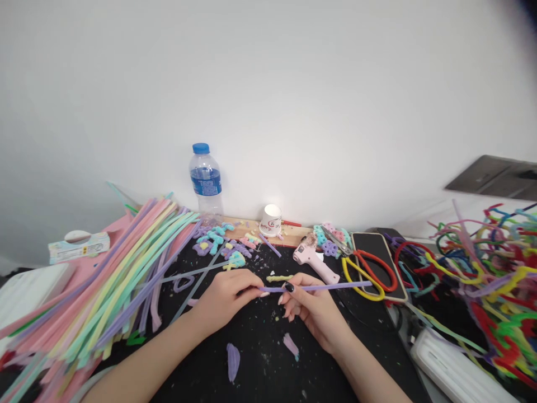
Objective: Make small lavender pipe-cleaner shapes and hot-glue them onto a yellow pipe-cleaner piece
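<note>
A long purple pipe cleaner (335,286) stretches level between my hands and out to the right. My left hand (229,296) pinches its left end between thumb and fingers. A short way along, my right hand (308,305) grips it between thumb and forefinger, the other fingers curled below. Below the hands, a folded purple pipe cleaner piece (233,362) and a small lilac piece (291,346) lie on the black mat (260,380). Just beyond the right hand is a yellow piece (279,278).
A bundle of pastel pipe cleaners (126,280) fills the left. Behind stand a water bottle (205,182) and paper cup (271,220). A pink glue gun (315,260), scissors (369,271) and phone (373,249) lie right of centre. Tangled bright pipe cleaners (499,280) crowd the far right.
</note>
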`<state>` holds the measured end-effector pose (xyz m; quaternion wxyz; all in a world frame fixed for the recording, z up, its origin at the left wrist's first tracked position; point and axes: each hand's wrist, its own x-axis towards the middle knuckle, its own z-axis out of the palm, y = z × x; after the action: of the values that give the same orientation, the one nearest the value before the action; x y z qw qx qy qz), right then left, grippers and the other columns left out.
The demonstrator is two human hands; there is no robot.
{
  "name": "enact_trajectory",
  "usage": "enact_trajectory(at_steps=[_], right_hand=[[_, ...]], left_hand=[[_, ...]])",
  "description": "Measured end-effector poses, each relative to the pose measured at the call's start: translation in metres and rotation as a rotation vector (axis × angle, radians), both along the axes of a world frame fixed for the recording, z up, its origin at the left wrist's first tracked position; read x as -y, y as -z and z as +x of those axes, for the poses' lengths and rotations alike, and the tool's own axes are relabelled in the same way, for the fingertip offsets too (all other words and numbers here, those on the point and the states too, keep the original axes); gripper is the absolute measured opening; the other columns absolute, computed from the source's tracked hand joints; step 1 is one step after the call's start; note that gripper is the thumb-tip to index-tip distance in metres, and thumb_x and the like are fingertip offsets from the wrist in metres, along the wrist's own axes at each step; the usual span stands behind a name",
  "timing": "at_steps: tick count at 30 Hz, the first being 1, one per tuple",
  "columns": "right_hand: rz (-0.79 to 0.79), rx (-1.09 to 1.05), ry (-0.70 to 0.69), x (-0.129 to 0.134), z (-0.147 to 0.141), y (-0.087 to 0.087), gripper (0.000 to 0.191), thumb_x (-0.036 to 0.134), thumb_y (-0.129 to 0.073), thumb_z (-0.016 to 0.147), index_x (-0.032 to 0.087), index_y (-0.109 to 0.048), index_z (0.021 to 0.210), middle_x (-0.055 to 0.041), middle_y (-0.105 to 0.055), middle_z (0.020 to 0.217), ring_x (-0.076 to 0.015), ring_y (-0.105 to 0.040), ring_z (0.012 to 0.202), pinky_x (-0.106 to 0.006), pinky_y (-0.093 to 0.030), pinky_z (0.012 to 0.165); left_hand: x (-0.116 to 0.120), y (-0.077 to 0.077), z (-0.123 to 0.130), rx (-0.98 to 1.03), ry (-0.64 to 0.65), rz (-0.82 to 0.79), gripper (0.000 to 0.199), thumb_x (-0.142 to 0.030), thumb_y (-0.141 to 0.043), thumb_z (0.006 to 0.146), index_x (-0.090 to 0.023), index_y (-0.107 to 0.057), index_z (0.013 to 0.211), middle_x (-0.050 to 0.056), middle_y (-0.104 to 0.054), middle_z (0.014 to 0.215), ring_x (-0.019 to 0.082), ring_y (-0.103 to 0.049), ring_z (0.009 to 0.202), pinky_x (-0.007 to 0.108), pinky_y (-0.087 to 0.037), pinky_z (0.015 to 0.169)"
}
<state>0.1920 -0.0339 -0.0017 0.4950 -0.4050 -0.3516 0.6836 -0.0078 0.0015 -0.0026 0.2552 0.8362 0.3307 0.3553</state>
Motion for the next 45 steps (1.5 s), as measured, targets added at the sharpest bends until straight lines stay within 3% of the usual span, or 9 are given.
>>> enact_trajectory(at_steps=[5,8,16,29,40,42,45], right_hand=[[0.009,0.054,-0.08,-0.0007,-0.0029,0.0037,0.023,0.031,-0.069,0.073,0.014,-0.055,0.079,-0.0038,-0.069,0.065,-0.0097,-0.06,0.046,-0.017,-0.045,0.043],[0.05,0.142,-0.148,0.0002,-0.005,0.0074,0.022,0.034,-0.064,0.076,0.014,-0.055,0.073,-0.001,-0.065,0.058,-0.0075,-0.054,0.039,-0.016,-0.042,0.039],[0.02,0.284,-0.103,0.0013,-0.005,0.0082,0.023,0.031,-0.055,0.077,0.015,-0.051,0.061,0.0041,-0.055,0.046,-0.0032,-0.039,0.031,-0.014,-0.024,0.03],[0.011,0.327,-0.128,-0.0009,-0.0062,0.0076,0.023,0.031,-0.053,0.078,0.016,-0.052,0.061,0.0047,-0.053,0.044,-0.0032,-0.036,0.03,-0.016,-0.021,0.03],[0.008,0.369,-0.185,-0.0001,-0.0088,0.0016,0.026,0.028,-0.056,0.075,0.017,-0.049,0.053,0.0071,-0.045,0.039,-0.0036,-0.029,0.033,-0.018,-0.015,0.034],[0.013,0.352,-0.171,-0.0004,-0.009,0.0018,0.027,0.03,-0.057,0.075,0.017,-0.049,0.053,0.007,-0.044,0.038,-0.0037,-0.029,0.033,-0.019,-0.013,0.035],[0.019,0.307,-0.101,-0.001,-0.0088,0.0048,0.03,0.037,-0.056,0.077,0.016,-0.052,0.056,0.0059,-0.046,0.039,-0.0037,-0.028,0.032,-0.019,-0.012,0.034]], left_hand=[[0.0013,0.0023,0.0009,-0.027,0.081,0.035,0.013,-0.016,-0.054,0.085,-0.016,-0.064,0.076,0.002,-0.065,0.073,0.012,-0.059,0.069,0.021,-0.043,0.066],[0.0021,0.0026,0.0027,-0.057,0.115,0.005,0.014,-0.017,-0.054,0.084,-0.017,-0.064,0.075,0.001,-0.065,0.073,0.012,-0.059,0.069,0.021,-0.043,0.066],[0.003,-0.0004,0.0031,-0.069,0.116,-0.047,0.012,-0.016,-0.053,0.085,-0.018,-0.064,0.08,0.001,-0.065,0.076,0.011,-0.058,0.071,0.021,-0.043,0.067],[0.0051,0.004,0.0038,-0.129,0.164,-0.018,0.017,-0.017,-0.047,0.088,-0.018,-0.063,0.082,0.001,-0.064,0.079,0.012,-0.058,0.073,0.022,-0.042,0.07],[0.0077,0.0002,0.0071,-0.239,0.301,0.012,0.023,-0.017,-0.044,0.09,-0.018,-0.064,0.079,0.001,-0.063,0.075,0.013,-0.057,0.071,0.022,-0.041,0.067],[0.0081,-0.0002,0.0074,-0.213,0.285,-0.007,0.022,-0.016,-0.045,0.089,-0.018,-0.064,0.078,0.0,-0.064,0.075,0.012,-0.058,0.071,0.022,-0.042,0.068],[0.0058,-0.0008,0.0065,-0.118,0.154,-0.051,0.018,-0.016,-0.047,0.087,-0.019,-0.064,0.08,0.0,-0.065,0.077,0.011,-0.059,0.072,0.021,-0.043,0.07]])
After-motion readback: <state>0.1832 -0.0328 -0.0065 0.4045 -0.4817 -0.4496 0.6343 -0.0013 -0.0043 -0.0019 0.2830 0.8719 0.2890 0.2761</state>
